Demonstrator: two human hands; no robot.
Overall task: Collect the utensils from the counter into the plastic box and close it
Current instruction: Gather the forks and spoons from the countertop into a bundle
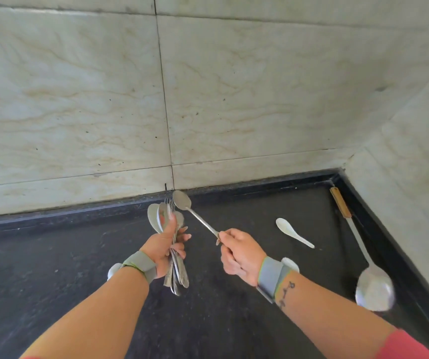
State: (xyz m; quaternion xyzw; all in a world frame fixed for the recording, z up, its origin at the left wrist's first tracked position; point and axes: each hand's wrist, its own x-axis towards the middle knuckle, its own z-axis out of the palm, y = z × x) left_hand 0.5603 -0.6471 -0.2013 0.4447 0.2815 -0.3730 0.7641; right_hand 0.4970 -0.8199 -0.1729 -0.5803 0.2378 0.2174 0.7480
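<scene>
My left hand [165,248] grips an upright bundle of spoons and forks [163,216], bowls and tines up, handles sticking out below the fist. My right hand [240,253] holds a long steel spoon [182,200] by its handle end, the bowl tilted up to the left, close beside the bundle's tops. On the black counter [53,255] to the right lies a white ceramic spoon [292,231]. A large steel ladle [374,288] with a wooden handle lies along the right wall. The plastic box is out of sight.
Marbled tile walls [78,99] rise behind the counter and on the right, meeting in a corner at the back right. A raised black lip runs along both walls. Grey bands sit on both wrists.
</scene>
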